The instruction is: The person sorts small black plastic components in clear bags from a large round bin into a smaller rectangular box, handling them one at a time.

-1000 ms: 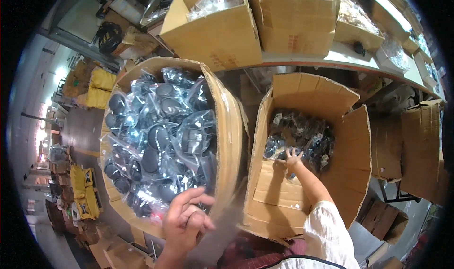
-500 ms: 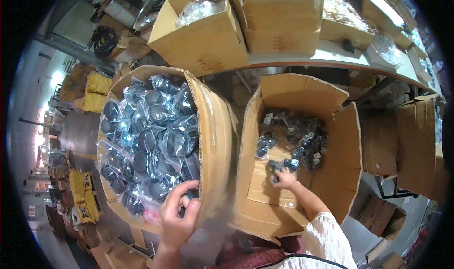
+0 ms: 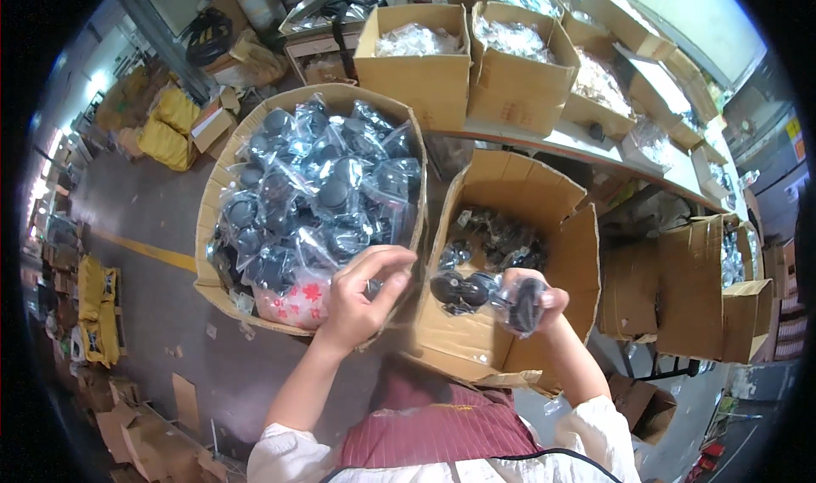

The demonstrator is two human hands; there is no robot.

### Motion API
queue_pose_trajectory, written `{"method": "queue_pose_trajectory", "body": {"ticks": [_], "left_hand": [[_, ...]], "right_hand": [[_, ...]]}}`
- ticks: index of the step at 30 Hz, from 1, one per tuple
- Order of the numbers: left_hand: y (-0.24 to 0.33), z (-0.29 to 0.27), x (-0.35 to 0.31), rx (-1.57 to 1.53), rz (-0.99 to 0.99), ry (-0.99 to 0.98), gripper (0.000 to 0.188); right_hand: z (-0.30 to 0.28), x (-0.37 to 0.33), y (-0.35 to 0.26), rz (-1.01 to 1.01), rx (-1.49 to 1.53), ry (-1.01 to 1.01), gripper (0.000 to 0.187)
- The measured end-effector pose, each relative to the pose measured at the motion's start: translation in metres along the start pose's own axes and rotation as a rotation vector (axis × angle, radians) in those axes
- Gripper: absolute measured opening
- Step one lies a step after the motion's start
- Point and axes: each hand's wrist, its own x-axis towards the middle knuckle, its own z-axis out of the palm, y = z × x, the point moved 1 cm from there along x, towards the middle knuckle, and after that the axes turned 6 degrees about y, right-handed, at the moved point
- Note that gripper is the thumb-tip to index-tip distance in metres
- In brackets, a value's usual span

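My right hand (image 3: 537,300) is closed around clear plastic bags of black parts (image 3: 520,303), raised above the right-hand carton (image 3: 455,334). Round black discs (image 3: 463,289) in clear wrap hang from the left side of that grip. My left hand (image 3: 365,300) has curled fingers, with thumb and fingertips apart, by the near right rim of the left-hand carton (image 3: 212,220). That carton is heaped with bagged round black parts (image 3: 331,190), and a red-and-white bag (image 3: 293,303) lies at its near side. More small bagged black parts (image 3: 506,241) lie at the far end of the right-hand carton.
Beyond both cartons, a table (image 3: 544,135) bears open boxes (image 3: 412,68) of clear-bagged items. Another carton (image 3: 701,288) stands at the right. Yellow sacks (image 3: 166,135) and a yellow floor line (image 3: 144,249) are at the left.
My right hand has risen from the right-hand carton's bottom with the bagged black parts. My left hand has shifted up and right, and the whole view has turned.
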Motion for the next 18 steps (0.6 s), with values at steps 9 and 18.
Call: {"method": "queue_pose_trajectory", "body": {"ticks": [9, 18], "left_hand": [[0.012, 0.0, -0.038, -0.529, -0.166, -0.521, 0.09], [0.033, -0.017, -0.073, -0.753, -0.368, -0.278, 0.065]], "right_hand": [[0.096, -0.005, -0.001, -0.243, 0.255, -0.2, 0.056], [0.126, -0.005, 0.004, -0.236, 0.177, -0.063, 0.056]]}}
